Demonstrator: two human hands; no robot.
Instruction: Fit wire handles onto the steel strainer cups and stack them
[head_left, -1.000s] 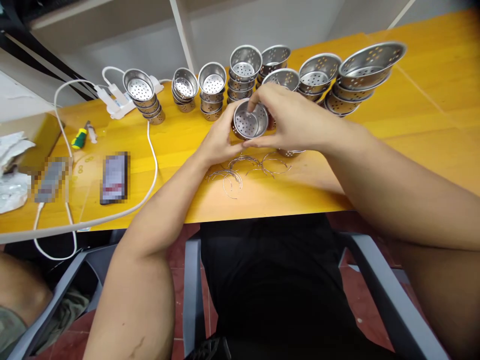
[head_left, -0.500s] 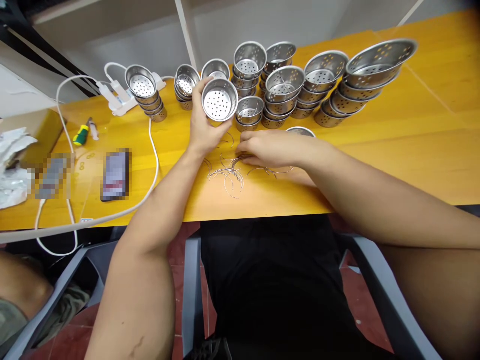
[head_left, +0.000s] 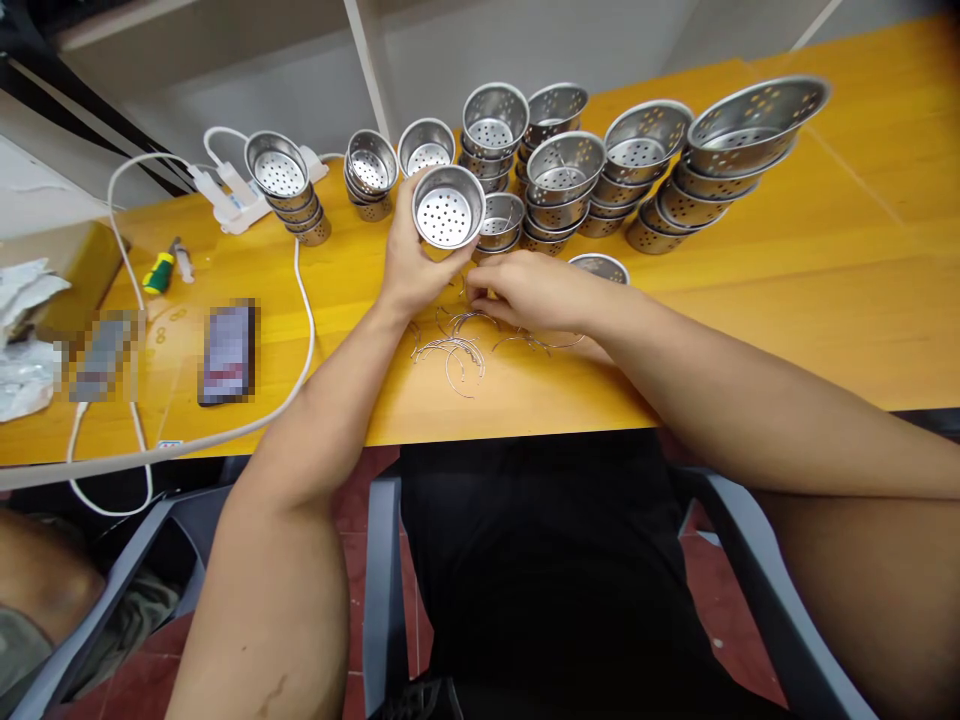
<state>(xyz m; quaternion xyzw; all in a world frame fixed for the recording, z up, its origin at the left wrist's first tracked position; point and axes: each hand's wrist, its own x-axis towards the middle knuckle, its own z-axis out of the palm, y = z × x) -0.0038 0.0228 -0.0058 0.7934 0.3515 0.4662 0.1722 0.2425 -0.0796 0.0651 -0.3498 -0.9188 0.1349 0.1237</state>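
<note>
My left hand (head_left: 411, 258) is wrapped round a perforated metal cup (head_left: 448, 210), holding it raised and tilted with its mouth towards me. Close by on the right, my right hand (head_left: 519, 287) has its fingers bent and pinched together, just above a loose pile of thin curved wires (head_left: 454, 350). Whatever lies between those fingertips is too small or hidden to make out. Behind my right wrist, the rim of another metal cup (head_left: 600, 267) shows, partly covered by the arm.
Several stacks of perforated cups (head_left: 566, 180) line the back of the yellow table (head_left: 772, 330). On the left are a power strip (head_left: 244, 205) with white cables, a green-yellow screwdriver (head_left: 159, 273), a phone (head_left: 227, 350) and a second device (head_left: 103, 355). Another person's leg (head_left: 45, 570) shows lower left.
My right hand has risen slightly off the wire pile and moved a little left, towards the cup. The cup in my left hand has shifted slightly right and tilted a little.
</note>
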